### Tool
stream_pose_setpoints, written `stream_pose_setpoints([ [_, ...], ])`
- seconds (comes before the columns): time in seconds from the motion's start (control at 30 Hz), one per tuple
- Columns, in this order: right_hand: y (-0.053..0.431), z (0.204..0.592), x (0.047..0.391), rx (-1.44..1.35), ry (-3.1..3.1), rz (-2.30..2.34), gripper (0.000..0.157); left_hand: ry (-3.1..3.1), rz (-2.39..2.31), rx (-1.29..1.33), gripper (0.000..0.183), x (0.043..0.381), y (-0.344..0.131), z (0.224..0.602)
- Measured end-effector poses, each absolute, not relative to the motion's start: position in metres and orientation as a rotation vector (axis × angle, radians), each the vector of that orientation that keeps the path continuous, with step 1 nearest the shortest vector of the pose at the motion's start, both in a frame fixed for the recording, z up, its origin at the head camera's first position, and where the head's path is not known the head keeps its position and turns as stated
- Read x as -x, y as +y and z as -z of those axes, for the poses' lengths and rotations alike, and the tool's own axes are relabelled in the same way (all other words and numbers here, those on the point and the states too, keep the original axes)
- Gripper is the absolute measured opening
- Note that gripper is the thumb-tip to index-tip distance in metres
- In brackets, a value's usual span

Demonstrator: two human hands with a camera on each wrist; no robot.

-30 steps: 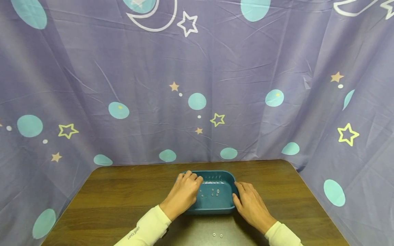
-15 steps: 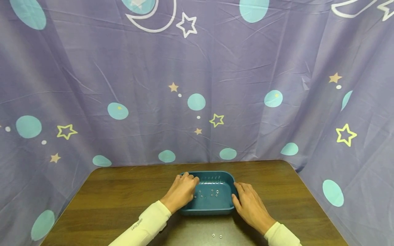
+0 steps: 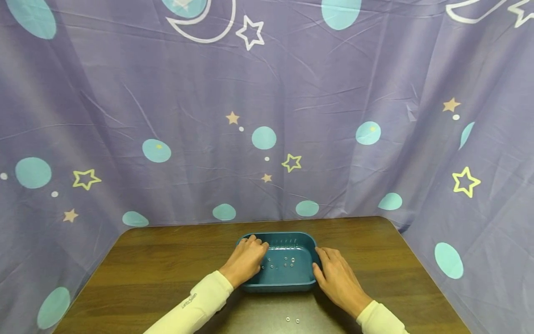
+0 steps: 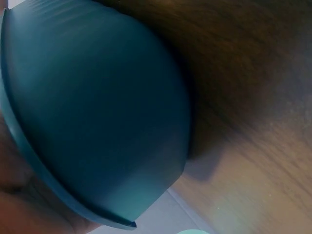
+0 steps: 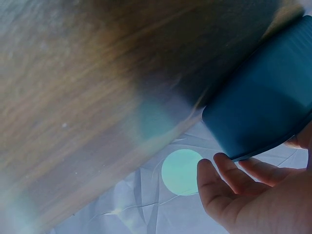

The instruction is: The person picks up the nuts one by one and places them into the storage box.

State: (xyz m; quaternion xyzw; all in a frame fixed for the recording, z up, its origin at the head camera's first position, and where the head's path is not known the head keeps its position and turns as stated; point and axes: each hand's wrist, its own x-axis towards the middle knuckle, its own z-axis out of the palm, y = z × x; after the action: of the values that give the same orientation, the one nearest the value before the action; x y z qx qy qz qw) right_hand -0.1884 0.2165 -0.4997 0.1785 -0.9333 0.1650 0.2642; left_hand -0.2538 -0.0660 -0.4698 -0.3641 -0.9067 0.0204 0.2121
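A deep teal tray (image 3: 288, 284) stands on the wooden table. On its floor lie several tiny shiny ring-shaped pieces (image 3: 285, 265) that look like nuts. My left hand (image 3: 246, 260) reaches over the tray's left side, fingers bent, with the fingertips hidden from the head view. In the left wrist view, part of this hand (image 4: 29, 209) shows behind the tray rim (image 4: 48, 180); whether it pinches anything cannot be seen. At the right end, my right hand (image 3: 340, 278) holds the tray's wall; its fingers (image 5: 224, 168) meet the rim in the right wrist view.
Two more small rings (image 3: 292, 320) lie on the table (image 3: 167, 269) in front of the tray. A purple curtain (image 3: 200, 102) with stars and dots hangs behind the table and along both sides.
My left hand has shifted slightly left over the tray, uncovering one more small ring on its floor. The right hand stays at the tray's right end.
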Motion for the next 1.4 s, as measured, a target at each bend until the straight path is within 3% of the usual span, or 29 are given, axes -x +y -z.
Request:
stream_pose_setpoints([
  [0.87,0.216,0.5,0.189,-0.485,-2.533,-0.47,0.045,-2.59,-0.063,1.005,0.026,0.254,-0.066,0.485],
  [1.13,0.215,0.501,0.187,-0.472,-2.551,-0.489,0.046,-2.443,0.083,0.939,0.006,0.246,-0.068,0.478],
  [1.4,0.214,0.498,0.19,-0.497,-2.534,-0.492,0.046,-2.467,0.21,0.75,0.02,0.235,-0.081,0.469],
])
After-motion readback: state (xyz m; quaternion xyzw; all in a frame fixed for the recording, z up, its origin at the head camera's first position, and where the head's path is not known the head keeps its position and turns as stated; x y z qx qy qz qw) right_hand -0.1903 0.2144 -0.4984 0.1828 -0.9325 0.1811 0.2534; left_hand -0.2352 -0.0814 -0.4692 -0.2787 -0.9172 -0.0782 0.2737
